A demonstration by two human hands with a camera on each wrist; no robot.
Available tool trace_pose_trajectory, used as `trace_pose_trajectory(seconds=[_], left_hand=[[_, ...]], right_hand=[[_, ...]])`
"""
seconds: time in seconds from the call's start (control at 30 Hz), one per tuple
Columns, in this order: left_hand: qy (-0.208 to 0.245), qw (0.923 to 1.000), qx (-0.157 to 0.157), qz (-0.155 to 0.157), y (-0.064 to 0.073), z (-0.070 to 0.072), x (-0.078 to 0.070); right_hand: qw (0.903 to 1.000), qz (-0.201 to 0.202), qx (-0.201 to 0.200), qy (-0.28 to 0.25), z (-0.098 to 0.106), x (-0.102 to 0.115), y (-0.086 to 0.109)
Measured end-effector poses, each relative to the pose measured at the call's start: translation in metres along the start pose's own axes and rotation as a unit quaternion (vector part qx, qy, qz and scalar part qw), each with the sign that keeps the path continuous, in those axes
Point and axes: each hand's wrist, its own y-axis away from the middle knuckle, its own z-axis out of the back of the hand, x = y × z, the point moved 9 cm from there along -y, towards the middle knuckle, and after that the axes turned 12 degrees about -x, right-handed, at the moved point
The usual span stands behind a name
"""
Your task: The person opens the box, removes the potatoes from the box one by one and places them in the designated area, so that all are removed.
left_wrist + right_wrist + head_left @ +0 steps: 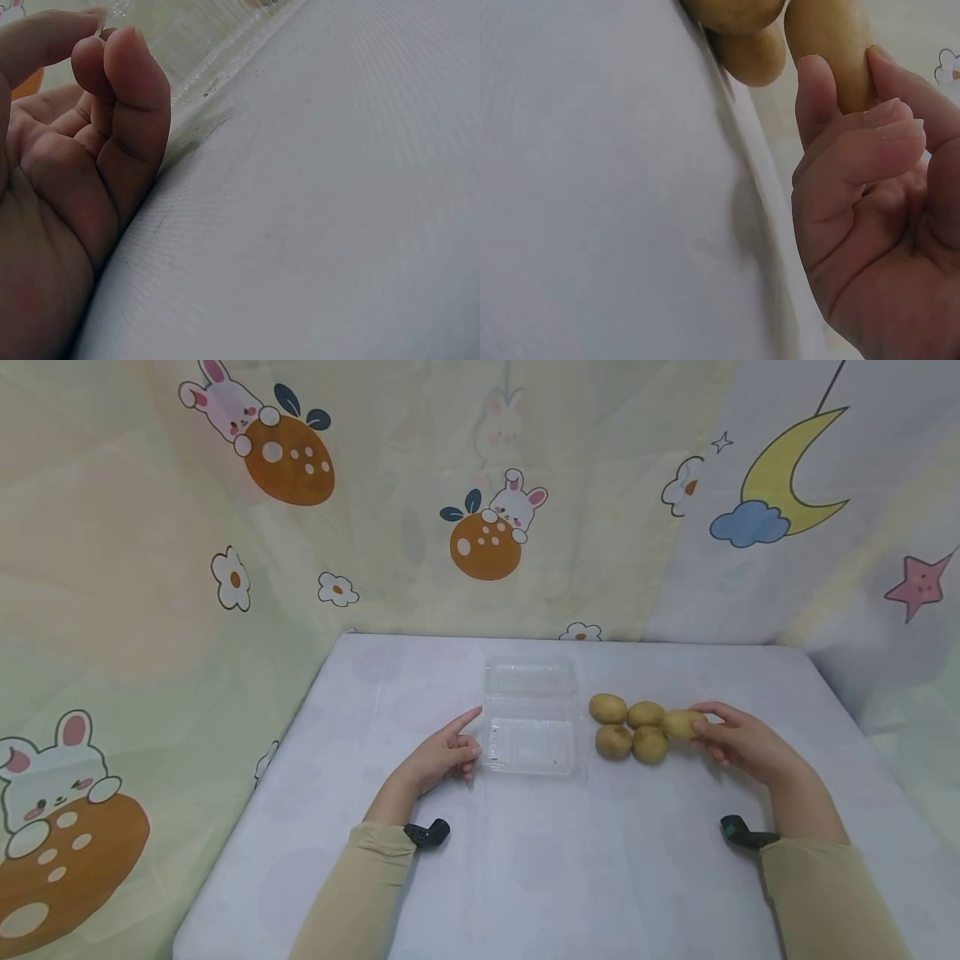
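Note:
A clear plastic clamshell box (531, 747) lies open on the table, its lid half (529, 677) toward the back. At its left side is my left hand (442, 756), index finger stretched out along the side. The thumb and curled fingers of that hand pinch the box's thin rim, as the left wrist view shows. My right hand (738, 739) grips a yellowish potato (682, 724) between thumb and fingers, at the right end of a group. Several more potatoes (613, 742) sit close together to the right of the box; some show in the right wrist view (754, 56).
A white cloth covers the table (585, 868). Behind it and along the sides hangs a printed curtain (405, 468) with rabbits, flowers and a moon. Each wrist wears a black camera mount, one at the left (427, 833) and one at the right (748, 833).

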Motion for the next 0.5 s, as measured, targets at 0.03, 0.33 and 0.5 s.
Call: trace_pose_trajectory(seconds=[0.03, 0.33, 0.5], left_hand=[[-0.001, 1.0, 0.001, -0.001, 0.0, 0.0, 0.0], [-0.005, 1.0, -0.005, 0.002, 0.001, 0.0, -0.002], [-0.006, 1.0, -0.003, 0.001, 0.002, 0.0, -0.002]], right_hand=[[1.0, -0.005, -0.003, -0.001, 0.001, -0.003, 0.0], [0.9986, -0.04, -0.031, 0.014, 0.006, -0.017, 0.001], [0.9979, -0.054, -0.031, 0.017, 0.003, -0.022, 0.001]])
